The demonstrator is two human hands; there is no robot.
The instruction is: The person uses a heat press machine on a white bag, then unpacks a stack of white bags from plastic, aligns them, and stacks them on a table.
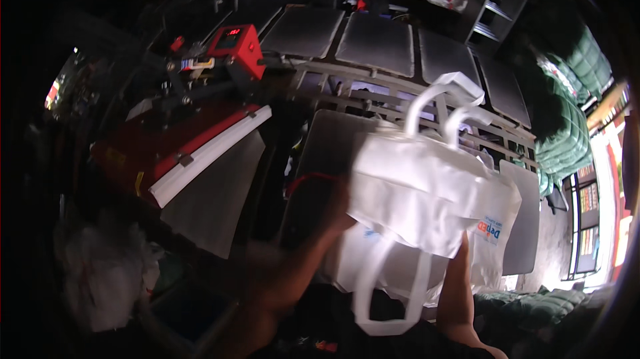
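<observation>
Looking at a dim workshop, with rows of dark boards (377, 42) across the back and a bright opening (615, 216) at far right. Got a white bag (417, 186) front and centre, right between both hands, with white looped handles (460, 86) up at its far end. Have the left hand (341, 206) at the bag's left edge, dark and pretty blurred, so can't tell how closed on it. Have the right hand (461, 251) at the lower right corner, mostly hidden behind the fabric, so can't tell about that grip either.

Also seeing a printed bag (500, 206) partly covered, poking out on the right with a small blue and orange print, upside down from here. Plus a near handle (390, 327), white too, looping down toward a dark shirt (333, 329). Can't tell for sure which bag that belongs to.

Further out, behind the white bag, spot a slatted rack (347, 74). Over to the left, a red press (173, 136) with a white bar along its edge, a grey plate (217, 196) below, and a red box (237, 49) with a lit display. Down at lower left, pale plastic (107, 279). Over on the right, green bundles (563, 139), with a ladder (495, 9) further back.
</observation>
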